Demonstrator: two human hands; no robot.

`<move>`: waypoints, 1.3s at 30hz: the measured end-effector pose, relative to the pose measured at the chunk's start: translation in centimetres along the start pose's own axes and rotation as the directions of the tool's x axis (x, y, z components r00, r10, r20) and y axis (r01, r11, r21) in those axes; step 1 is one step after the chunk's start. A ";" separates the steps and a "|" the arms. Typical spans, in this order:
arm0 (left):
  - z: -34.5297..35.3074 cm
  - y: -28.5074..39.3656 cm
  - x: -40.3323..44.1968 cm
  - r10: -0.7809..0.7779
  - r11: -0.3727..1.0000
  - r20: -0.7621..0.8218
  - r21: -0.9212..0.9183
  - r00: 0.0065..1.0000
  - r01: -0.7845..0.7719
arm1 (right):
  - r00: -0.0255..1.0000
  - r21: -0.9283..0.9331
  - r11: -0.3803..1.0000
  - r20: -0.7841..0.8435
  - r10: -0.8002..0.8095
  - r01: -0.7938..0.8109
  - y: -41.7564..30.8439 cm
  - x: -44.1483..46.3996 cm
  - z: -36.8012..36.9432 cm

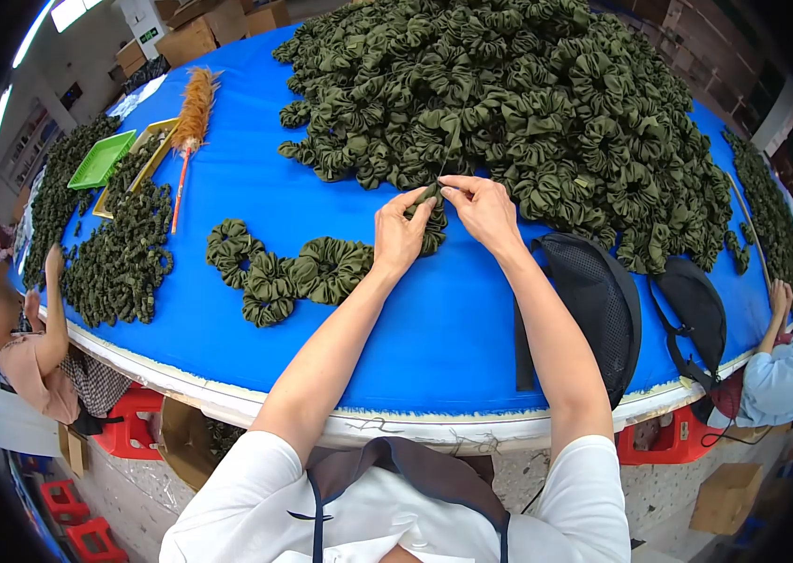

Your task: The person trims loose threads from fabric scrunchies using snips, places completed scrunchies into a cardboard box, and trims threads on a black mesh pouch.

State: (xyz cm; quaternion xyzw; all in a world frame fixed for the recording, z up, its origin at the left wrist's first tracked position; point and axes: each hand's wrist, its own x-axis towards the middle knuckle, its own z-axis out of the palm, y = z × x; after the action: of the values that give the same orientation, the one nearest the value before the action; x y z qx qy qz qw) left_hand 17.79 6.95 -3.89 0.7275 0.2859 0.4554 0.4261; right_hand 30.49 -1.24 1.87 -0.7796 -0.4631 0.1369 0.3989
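Both my hands meet over the blue tabletop at the near edge of a big heap of dark green scrunchies (471, 84). My left hand (400, 235) pinches a green scrunchie (434, 230), part of which hangs below and behind the fingers. Close beside it, my right hand (483, 208) has thumb and finger pressed together at the scrunchie's upper edge, near a thin dark line. Whether that line is a thread or a tool is too small to tell. Several loose scrunchies (331, 269) lie in a bunch left of my forearm.
Black mesh-sided bags (593, 305) lie right of my right forearm. A feather duster (192, 122), a green tray (103, 159), a yellow tray (154, 155) and more green scrunchies (115, 267) are at left. Co-workers sit at the left (35, 352) and right (776, 375) edges. Red stools (664, 441) stand below.
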 end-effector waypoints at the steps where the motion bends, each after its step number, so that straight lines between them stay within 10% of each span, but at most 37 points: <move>1: -0.1 -0.2 0.0 -0.038 0.997 0.024 -0.068 0.999 0.040 | 1.000 0.034 0.999 -0.015 0.003 -0.002 0.4 0.0 0.1; 5: -0.8 -0.3 -0.1 -0.132 0.953 0.113 -0.259 0.985 0.157 | 0.998 0.141 0.990 -0.066 0.010 -0.001 1.2 -0.8 0.0; 9: -1.7 1.1 -0.8 -0.203 0.588 0.340 -0.707 0.918 0.392 | 0.996 0.542 0.839 -0.041 0.085 -0.049 1.2 -3.9 -0.3; 25: -5.7 2.6 -7.7 -0.347 0.593 0.501 -0.537 0.793 0.599 | 0.989 0.486 0.874 -0.131 0.074 -0.001 1.7 -10.0 1.3; 39: -5.4 2.8 -7.9 -0.273 0.721 0.302 -0.565 0.913 0.402 | 0.999 0.479 0.877 -0.009 -0.048 0.046 0.3 -11.2 2.2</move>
State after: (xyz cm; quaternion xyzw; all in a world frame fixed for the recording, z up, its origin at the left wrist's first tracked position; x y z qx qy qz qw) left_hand 9.61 1.22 -3.48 0.5247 0.2063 0.3632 0.7417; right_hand 23.41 -9.51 -1.56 -0.6451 -0.4343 0.2386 0.5815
